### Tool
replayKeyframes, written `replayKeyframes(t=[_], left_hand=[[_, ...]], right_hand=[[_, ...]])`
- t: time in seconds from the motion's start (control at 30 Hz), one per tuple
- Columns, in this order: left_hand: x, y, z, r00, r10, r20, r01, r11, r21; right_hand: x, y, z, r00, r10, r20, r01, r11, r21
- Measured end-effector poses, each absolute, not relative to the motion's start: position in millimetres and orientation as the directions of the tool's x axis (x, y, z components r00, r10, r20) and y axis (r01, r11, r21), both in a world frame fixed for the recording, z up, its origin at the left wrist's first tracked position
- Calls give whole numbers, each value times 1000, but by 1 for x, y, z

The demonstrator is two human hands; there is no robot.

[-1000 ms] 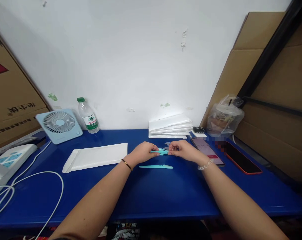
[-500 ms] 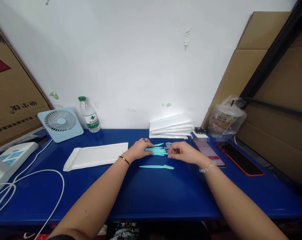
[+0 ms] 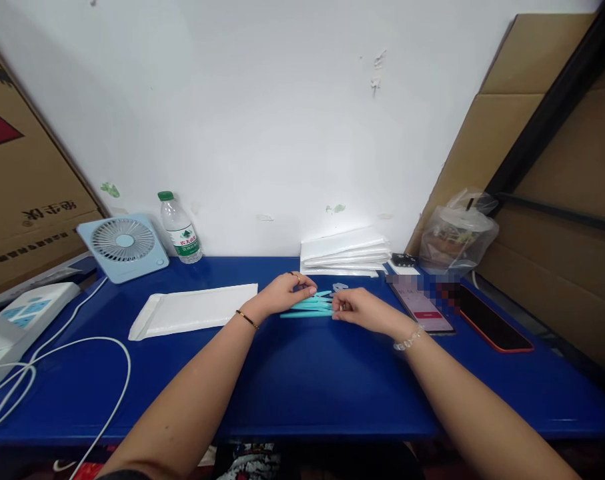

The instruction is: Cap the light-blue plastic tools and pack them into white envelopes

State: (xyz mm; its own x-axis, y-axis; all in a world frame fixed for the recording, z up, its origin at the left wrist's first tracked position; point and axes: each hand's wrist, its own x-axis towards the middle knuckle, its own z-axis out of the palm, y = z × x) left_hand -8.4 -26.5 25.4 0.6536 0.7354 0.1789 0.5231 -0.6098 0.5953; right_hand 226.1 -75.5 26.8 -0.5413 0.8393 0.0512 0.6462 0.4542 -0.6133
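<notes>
Several slim teal sticks (image 3: 318, 303) lie bunched on the blue table (image 3: 302, 387) between my hands. My left hand (image 3: 282, 294) rests curled over their left ends, thumb pressed on them. My right hand (image 3: 362, 311) pinches the right end of the nearest teal stick (image 3: 302, 314), which lies against the front of the bunch. A few small clear pieces (image 3: 339, 287) sit just behind the sticks.
A white padded envelope (image 3: 195, 309) lies to the left, with a stack of envelopes (image 3: 345, 253) at the wall. Two phones (image 3: 425, 308) (image 3: 495, 325) and a bagged cup (image 3: 457, 233) are on the right. A fan (image 3: 125, 243), a bottle (image 3: 179, 230) and a white cable (image 3: 82, 345) are on the left.
The lone teal stick that lay nearer me has been drawn back against the bunch by my right hand. My left hand set its sticks down and stays on them.
</notes>
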Motion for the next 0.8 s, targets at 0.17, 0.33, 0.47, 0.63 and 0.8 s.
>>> replayKeyframes(t=[0.17, 0.33, 0.47, 0.63, 0.8], left_hand=[[1, -35, 30, 733, 671, 111, 526, -663, 532], [-6, -23, 24, 677, 724, 132, 585, -638, 501], [-11, -18, 20, 591, 789, 167, 629, -580, 518], [-10, -18, 18, 527, 814, 243, 673, -575, 465], [-11, -17, 19, 536, 804, 256, 659, -589, 467]], right_hand=[[235, -63, 20, -419, 897, 140, 601, 390, -698], [252, -54, 20, -307, 930, 204, 546, 347, -762], [256, -52, 22, -198, 951, 237, 393, 298, -870], [250, -50, 14, -134, 978, 161, 197, 186, -963], [244, -48, 9, -129, 988, 81, 32, 86, -996]])
